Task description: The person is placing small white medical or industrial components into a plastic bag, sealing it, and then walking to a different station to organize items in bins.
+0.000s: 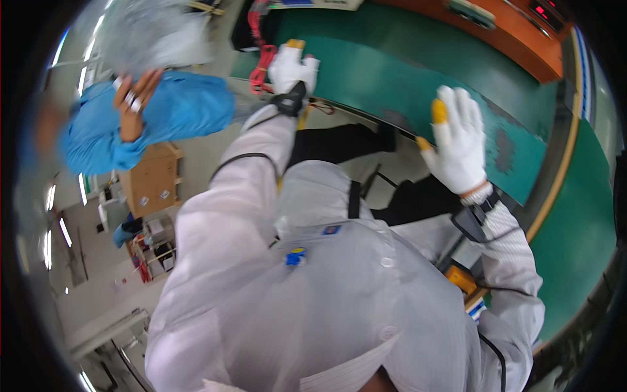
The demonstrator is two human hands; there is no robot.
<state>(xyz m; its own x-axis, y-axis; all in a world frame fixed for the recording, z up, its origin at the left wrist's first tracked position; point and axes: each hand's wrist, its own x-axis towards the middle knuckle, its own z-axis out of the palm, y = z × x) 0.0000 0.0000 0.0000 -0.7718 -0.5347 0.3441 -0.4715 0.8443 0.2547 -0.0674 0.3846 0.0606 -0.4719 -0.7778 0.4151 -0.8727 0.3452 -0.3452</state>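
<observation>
Both of my hands wear white gloves with yellow on some fingertips, and black bands circle both wrists. My left hand (292,68) is at the far left edge of the green bench top (366,62), beside a bundle of red cable (263,65). Its thumb stands apart from the fingers, and nothing shows in it. My right hand (457,140) is open over the right part of the bench, fingers stretched out and thumb spread, holding nothing. Whether it touches the bench surface I cannot tell. A thin black cord (245,157) runs along my left sleeve.
An orange-brown shelf (516,42) with a red-lit display stands along the bench's far right side. Another green surface (581,222) lies at the right. To the left is a person in blue (183,104), one hand raised, with a brown box (150,179) behind.
</observation>
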